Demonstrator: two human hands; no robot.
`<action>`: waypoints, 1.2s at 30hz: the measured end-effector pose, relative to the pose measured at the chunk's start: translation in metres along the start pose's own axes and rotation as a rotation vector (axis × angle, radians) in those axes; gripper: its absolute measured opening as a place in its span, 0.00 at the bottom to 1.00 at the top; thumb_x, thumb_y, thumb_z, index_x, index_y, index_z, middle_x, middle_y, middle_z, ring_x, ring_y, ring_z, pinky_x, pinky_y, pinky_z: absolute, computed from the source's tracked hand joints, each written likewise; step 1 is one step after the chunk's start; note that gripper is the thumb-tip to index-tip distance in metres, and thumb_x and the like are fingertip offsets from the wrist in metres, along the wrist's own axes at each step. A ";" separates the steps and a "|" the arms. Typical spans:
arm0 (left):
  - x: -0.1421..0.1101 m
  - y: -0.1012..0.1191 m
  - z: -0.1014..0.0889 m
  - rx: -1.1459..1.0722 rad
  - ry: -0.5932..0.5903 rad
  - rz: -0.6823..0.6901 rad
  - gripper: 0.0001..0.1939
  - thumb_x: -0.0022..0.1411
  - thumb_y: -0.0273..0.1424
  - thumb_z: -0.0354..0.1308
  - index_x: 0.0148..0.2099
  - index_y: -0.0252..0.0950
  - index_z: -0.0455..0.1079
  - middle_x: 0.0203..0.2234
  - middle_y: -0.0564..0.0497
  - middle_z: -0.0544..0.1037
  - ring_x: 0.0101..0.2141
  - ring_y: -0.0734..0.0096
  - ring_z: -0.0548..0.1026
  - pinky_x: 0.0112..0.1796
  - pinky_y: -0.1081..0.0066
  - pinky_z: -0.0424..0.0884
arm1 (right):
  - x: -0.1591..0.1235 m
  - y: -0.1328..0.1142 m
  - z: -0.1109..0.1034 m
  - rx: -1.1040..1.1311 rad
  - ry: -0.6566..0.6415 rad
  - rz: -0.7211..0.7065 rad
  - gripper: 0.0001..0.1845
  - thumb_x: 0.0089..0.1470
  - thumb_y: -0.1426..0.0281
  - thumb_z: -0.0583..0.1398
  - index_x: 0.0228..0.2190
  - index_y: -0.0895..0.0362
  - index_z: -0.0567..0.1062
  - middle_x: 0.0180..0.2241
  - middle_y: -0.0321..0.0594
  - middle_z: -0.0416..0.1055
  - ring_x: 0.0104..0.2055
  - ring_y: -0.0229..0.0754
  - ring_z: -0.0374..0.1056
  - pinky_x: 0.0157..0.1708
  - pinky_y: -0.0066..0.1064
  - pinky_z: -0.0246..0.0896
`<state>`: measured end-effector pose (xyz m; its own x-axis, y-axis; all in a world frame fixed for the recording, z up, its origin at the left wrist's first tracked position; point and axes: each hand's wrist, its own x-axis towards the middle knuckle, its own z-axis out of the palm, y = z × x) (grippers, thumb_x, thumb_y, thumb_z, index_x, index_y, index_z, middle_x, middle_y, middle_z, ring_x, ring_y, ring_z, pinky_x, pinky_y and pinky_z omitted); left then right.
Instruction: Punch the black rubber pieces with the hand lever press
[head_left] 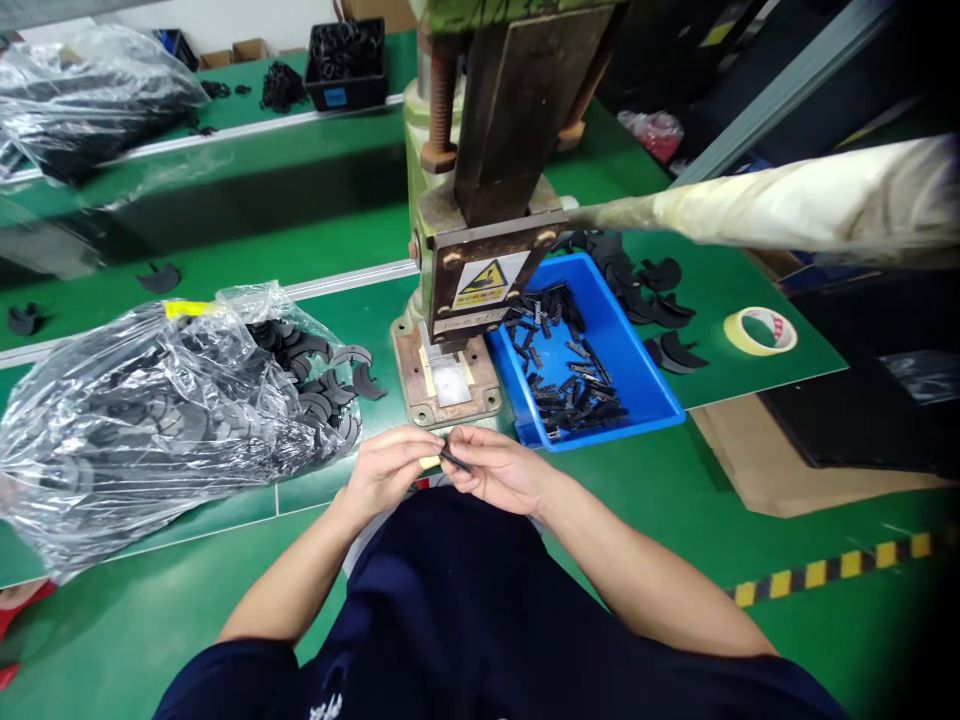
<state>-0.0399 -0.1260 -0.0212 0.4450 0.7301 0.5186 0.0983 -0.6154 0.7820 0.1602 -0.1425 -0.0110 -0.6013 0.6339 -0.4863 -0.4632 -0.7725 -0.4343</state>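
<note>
Head view: both bare hands meet just in front of the torso, at the near edge of the green work table (675,520). Left hand (390,470) has its fingers curled shut, thumb and fingertips pinched on one end of a small thin black strip part (454,460). Right hand (499,470) is closed too, its fingertips pinching the other end of that part. A small yellowish bit shows under the left fingers; cannot tell what it is. The part sits between the two hands, just below the base of the green manual press machine (480,200).

Press has a rusty flat base plate (448,375) with a pale clear block at the centre, and a yellow warning sticker (484,283) on its front face. A long cloth-wrapped press lever (787,205) runs out to the right.

Just right of the base plate: blue plastic bin (645,385) holding many small black strip parts. Behind the bin, loose black crescent-shaped pieces (660,300) lie on the table. A roll of pale yellow tape (760,331) lies further right.

Left of the press: large clear plastic bag (150,420) full of black crescent pieces, some spilling out near the base plate. Far back: black crate (349,65) of black rings, another clear bag (82,95).
</note>
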 end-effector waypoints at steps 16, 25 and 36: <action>-0.005 0.002 0.025 -0.253 0.167 -0.445 0.12 0.61 0.33 0.64 0.46 0.35 0.74 0.40 0.45 0.76 0.36 0.70 0.79 0.38 0.69 0.78 | 0.008 0.000 -0.003 -0.344 0.310 -0.533 0.17 0.46 0.60 0.69 0.36 0.53 0.73 0.33 0.34 0.73 0.30 0.34 0.67 0.34 0.30 0.65; 0.021 -0.001 0.018 0.049 0.141 -0.264 0.03 0.63 0.30 0.61 0.38 0.36 0.75 0.35 0.48 0.80 0.37 0.70 0.78 0.39 0.71 0.75 | 0.017 0.003 -0.012 -0.445 0.377 -0.650 0.16 0.47 0.58 0.68 0.35 0.53 0.74 0.34 0.37 0.76 0.34 0.37 0.70 0.40 0.33 0.67; 0.067 -0.066 -0.007 0.519 0.009 -0.101 0.08 0.68 0.30 0.53 0.40 0.35 0.74 0.36 0.46 0.79 0.40 0.68 0.77 0.42 0.69 0.72 | -0.029 -0.035 -0.010 -0.533 0.496 -0.797 0.19 0.49 0.59 0.67 0.42 0.51 0.72 0.41 0.40 0.77 0.42 0.40 0.73 0.49 0.39 0.70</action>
<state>-0.0231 -0.0340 -0.0355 0.4029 0.7947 0.4540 0.5693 -0.6060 0.5556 0.2003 -0.1333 0.0107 0.1342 0.9838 -0.1188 -0.1899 -0.0921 -0.9775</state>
